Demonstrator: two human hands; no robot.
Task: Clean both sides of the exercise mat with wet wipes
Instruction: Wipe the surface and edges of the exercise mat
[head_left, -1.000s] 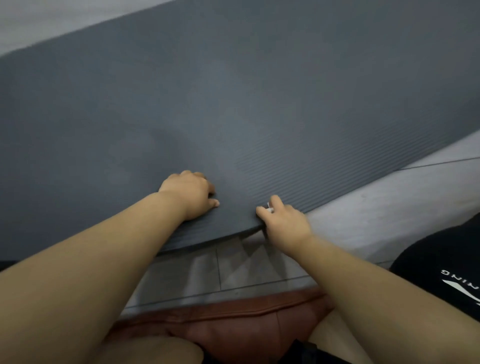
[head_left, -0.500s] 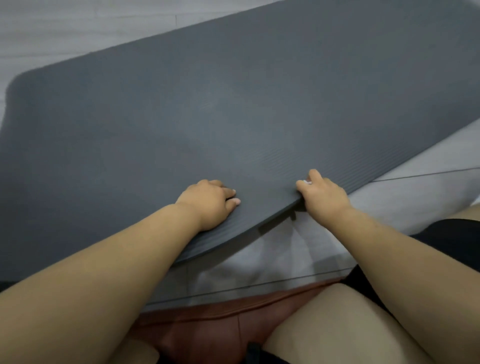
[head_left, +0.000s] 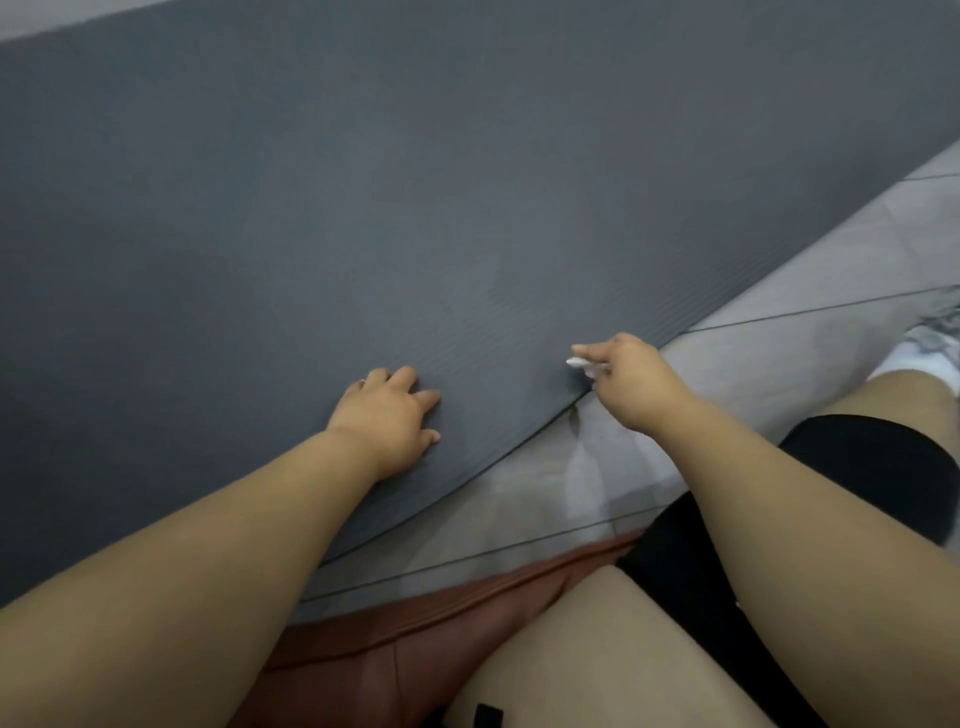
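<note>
A large dark grey ribbed exercise mat fills most of the view, lying on the floor with its near edge curved and slightly raised. My left hand rests palm down on the mat near that edge, fingers together and curled. My right hand is at the mat's near edge further right, fingers closed around a small white wet wipe that sticks out on the left of the fist. The wipe hovers at the mat surface; whether it touches is unclear.
Light grey floor tiles run along the mat's right side. A reddish-brown cushion lies under me at the bottom. My bare knee and black shorts sit at the right, with a white sock at the far right edge.
My right hand has let go of the mat's near edge and lifted a little, showing the white wipe. My left hand has flattened onto the mat. The view has shifted closer.
</note>
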